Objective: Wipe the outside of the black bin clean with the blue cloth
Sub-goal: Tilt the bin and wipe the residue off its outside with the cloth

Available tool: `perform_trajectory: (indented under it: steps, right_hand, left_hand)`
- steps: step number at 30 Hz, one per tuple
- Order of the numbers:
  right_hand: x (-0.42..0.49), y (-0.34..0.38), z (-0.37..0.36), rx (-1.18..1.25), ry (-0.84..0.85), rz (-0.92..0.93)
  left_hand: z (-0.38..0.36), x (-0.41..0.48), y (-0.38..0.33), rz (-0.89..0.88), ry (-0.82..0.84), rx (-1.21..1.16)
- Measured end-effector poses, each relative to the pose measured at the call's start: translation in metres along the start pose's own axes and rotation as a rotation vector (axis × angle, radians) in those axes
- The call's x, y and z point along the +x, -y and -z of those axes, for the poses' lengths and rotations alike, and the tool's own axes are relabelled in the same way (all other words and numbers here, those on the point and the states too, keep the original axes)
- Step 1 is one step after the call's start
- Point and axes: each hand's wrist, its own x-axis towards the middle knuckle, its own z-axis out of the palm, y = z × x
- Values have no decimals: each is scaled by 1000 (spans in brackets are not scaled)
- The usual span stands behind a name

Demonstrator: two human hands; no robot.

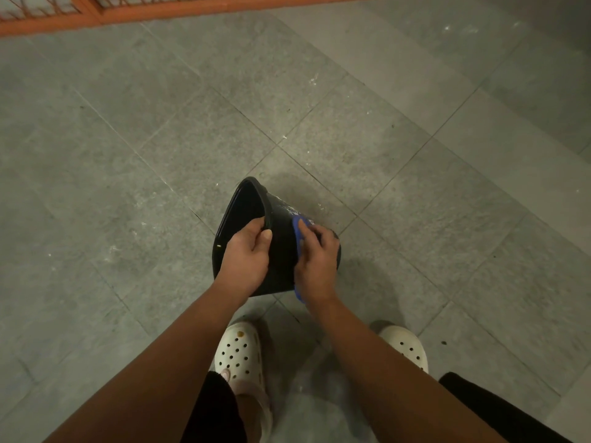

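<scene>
Head camera looks down at my left hand (246,260) pinching the rim of the black plastic bin (281,251), tipped over the grey stone-tile floor (128,155), while my right hand (316,260) presses the blue cloth (298,231) flat against its outer wall, above my white perforated clogs (240,350)

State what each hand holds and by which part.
Left hand has a grip on the black plastic bin at its rim; right hand presses the blue cloth against the bin's side.
</scene>
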Motion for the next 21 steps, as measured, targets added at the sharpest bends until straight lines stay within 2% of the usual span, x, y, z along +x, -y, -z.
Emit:
perform_trajectory:
  steps: [3,6,11,16,19,21]
  right_hand:
    - [-8,9,-4,44,-47,62]
    - [0,14,-7,35,-10,139]
    - [-4,-1,-3,-61,45,-41]
    - [-7,5,-5,-57,8,52]
    - [6,0,-5,-140,105,84]
    - [11,-8,-5,-212,162,30]
  left_hand:
    - [3,4,1,8,18,-9]
    - [2,4,3,-4,-6,21]
    - [-2,6,7,-31,-56,141]
    - [-1,8,11,-73,-65,197]
    - [-2,6,14,-54,-92,185]
    - [-2,5,15,-35,-110,179]
